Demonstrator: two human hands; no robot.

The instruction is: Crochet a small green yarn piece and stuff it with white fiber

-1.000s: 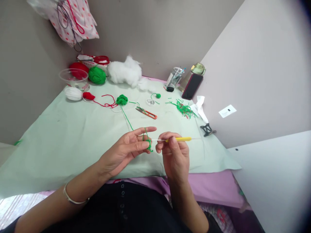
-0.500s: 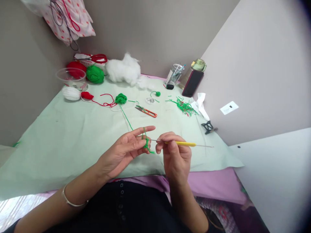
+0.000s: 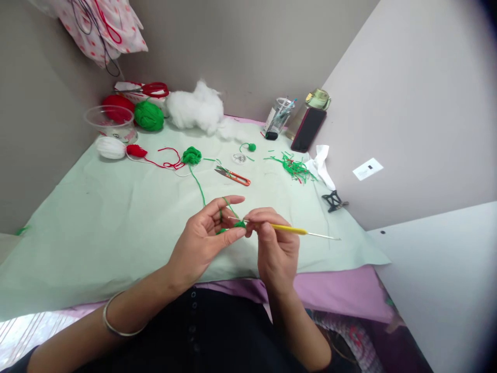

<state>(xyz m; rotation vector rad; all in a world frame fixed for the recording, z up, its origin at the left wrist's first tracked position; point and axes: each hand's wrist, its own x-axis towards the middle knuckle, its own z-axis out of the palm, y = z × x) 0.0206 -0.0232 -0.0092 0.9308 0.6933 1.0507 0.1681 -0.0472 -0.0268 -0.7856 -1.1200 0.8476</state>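
Observation:
My left hand [image 3: 207, 230] pinches a small piece of green crochet work [image 3: 239, 224] between thumb and fingers, partly hidden by them. Over its raised index finger runs green yarn [image 3: 197, 178], which trails back to a small green yarn bundle [image 3: 191, 155] on the cloth. My right hand [image 3: 274, 241] grips a crochet hook [image 3: 289, 228] by its yellow handle. The hook's left metal end reaches past the top of the green piece, among the fingers of my left hand; its other end points right, free in the air.
Orange thread snips [image 3: 238, 178] lie beyond my hands. Green and red yarn scraps [image 3: 295, 168] and a black stand [image 3: 334, 201] are on the right. White stuffing [image 3: 196, 109], a clear tub [image 3: 111, 124], a green yarn ball [image 3: 148, 115] and a phone [image 3: 309, 129] line the back.
The crochet hook has moved left, its tip passing over the green piece. My left hand has turned the piece, and my two hands are closer together.

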